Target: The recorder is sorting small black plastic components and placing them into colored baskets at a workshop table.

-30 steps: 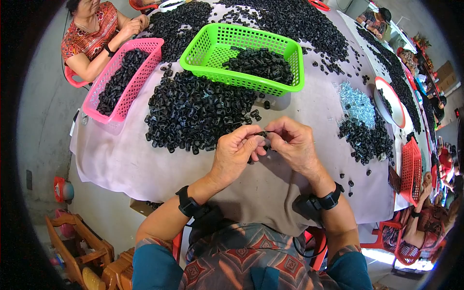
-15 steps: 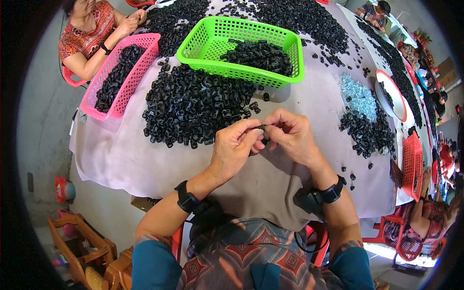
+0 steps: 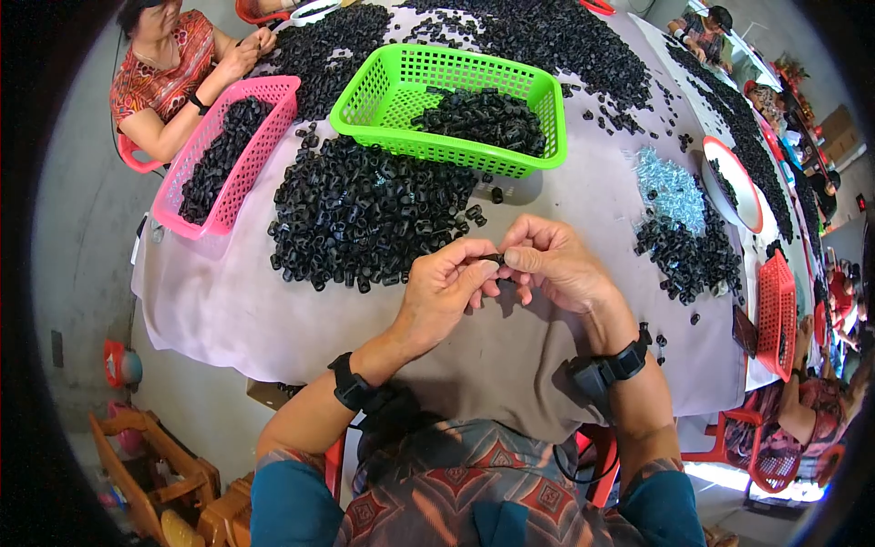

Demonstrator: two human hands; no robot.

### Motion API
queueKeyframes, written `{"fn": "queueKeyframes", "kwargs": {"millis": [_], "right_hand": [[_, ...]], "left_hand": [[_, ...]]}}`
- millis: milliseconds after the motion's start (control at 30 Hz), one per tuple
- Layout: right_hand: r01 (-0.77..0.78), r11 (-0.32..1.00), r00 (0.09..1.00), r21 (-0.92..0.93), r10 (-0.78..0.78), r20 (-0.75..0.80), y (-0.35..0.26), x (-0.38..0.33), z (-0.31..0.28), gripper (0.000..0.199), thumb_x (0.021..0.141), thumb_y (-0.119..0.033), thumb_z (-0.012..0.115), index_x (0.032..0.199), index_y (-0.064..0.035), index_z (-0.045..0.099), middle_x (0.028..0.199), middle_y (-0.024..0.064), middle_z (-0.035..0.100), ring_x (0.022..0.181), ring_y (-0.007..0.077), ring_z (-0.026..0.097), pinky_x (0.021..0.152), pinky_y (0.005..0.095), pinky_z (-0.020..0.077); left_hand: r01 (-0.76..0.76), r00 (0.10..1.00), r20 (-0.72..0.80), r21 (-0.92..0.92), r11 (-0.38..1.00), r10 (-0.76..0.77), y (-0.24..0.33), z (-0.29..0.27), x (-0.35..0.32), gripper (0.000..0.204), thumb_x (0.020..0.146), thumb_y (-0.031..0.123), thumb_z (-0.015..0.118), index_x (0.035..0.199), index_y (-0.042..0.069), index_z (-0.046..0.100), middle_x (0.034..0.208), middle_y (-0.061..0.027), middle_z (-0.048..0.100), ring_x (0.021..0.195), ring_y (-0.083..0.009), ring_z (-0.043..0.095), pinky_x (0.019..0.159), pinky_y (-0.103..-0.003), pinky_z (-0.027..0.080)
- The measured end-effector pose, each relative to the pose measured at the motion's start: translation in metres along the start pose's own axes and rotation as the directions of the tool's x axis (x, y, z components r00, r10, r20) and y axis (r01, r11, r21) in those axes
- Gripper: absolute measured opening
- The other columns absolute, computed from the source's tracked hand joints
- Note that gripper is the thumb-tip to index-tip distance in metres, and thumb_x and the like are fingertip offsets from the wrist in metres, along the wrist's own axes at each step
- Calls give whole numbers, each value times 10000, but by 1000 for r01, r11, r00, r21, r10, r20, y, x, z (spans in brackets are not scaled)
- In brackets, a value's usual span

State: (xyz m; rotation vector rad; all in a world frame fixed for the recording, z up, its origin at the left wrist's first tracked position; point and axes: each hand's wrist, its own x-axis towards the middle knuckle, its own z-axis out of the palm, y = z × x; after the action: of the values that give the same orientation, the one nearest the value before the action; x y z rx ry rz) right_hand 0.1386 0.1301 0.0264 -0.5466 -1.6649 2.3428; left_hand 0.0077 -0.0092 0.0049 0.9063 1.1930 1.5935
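My left hand pinches a small black plastic part between thumb and forefinger. From the other side my right hand closes thumb and forefinger on the same part, its lower fingers curled loosely below. Fingertips hide much of the part's shape. Both hands are over the cloth-covered table, just in front of a pile of small black plastic parts. Behind that pile stands a green perforated basket, its right half heaped with black pieces.
A pink basket of black parts stands at the left, beside a seated person. To the right lie small clear pieces and another black heap. Beyond them are a red-rimmed white bowl and a red basket.
My right thumb has come forward over the black part, and the right hand's lower fingers have spread a little. The table and baskets appear slightly lower as the view tilts.
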Motion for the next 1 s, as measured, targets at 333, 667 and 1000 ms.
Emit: {"fn": "queueKeyframes", "kwargs": {"millis": [333, 667, 1000], "right_hand": [[-92, 988, 988, 127, 74, 138, -3, -5, 18, 285, 828, -299, 687, 913, -61, 555, 723, 20, 575, 578, 63, 523, 445, 195, 452], [139, 990, 965, 19, -140, 223, 6, -18, 39, 431, 864, -324, 571, 1184, -38, 610, 634, -70, 432, 551, 16, 363, 540, 157, 304], [-4, 932, 985, 362, -58, 161, 15, -21, 55, 373, 875, -278, 555, 1114, 4, 607, 627, -25, 397, 498, 57, 329, 424, 205, 261]], "left_hand": [[-273, 960, 80, 58, 960, 268, 0, -8, 3, 172, 867, 37, 584, 1030, 40, 640, 1077, -38, 437, 994, -112, 466, 796, -243, 433], [-212, 931, 273, -140, 967, 243, 2, -10, -3, 156, 844, 58, 627, 999, 61, 647, 1129, -52, 391, 1065, -150, 413, 932, -291, 369], [-228, 936, 241, -137, 964, 255, 3, -11, -2, 127, 854, 100, 626, 970, 58, 656, 1093, -38, 429, 1018, -133, 431, 892, -281, 388]]}}
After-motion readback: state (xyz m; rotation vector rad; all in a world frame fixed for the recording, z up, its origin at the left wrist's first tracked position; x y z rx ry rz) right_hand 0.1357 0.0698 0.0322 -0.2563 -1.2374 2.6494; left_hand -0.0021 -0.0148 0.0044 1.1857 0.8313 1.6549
